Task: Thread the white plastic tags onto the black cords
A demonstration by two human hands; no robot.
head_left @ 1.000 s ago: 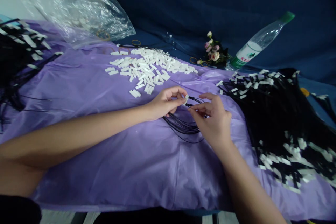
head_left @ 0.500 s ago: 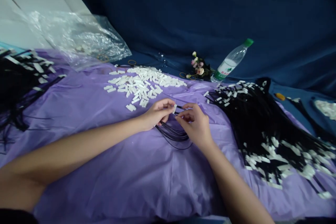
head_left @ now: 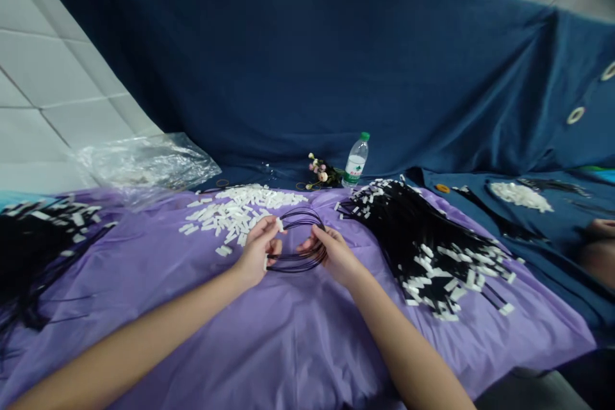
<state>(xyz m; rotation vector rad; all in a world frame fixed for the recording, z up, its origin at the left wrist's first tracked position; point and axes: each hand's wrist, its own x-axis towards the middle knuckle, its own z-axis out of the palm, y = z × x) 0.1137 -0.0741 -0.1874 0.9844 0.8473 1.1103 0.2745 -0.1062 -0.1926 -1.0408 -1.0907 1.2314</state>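
Observation:
A coil of thin black cord is spread into a ring between my two hands over the purple plastic sheet. My left hand is closed on the ring's left side, with a small white tag at its fingertips. The ring's right side is gripped by my right hand. Just beyond my left hand lies a heap of loose white tags.
A big pile of tagged black cords lies to the right, another at the far left. A clear plastic bag, small flowers and a water bottle stand at the back. Another person's arm shows at the right edge.
The camera has tilted up and pulled back. My hands have moved apart and opened the cord bundle from a tight bunch into a wide ring.

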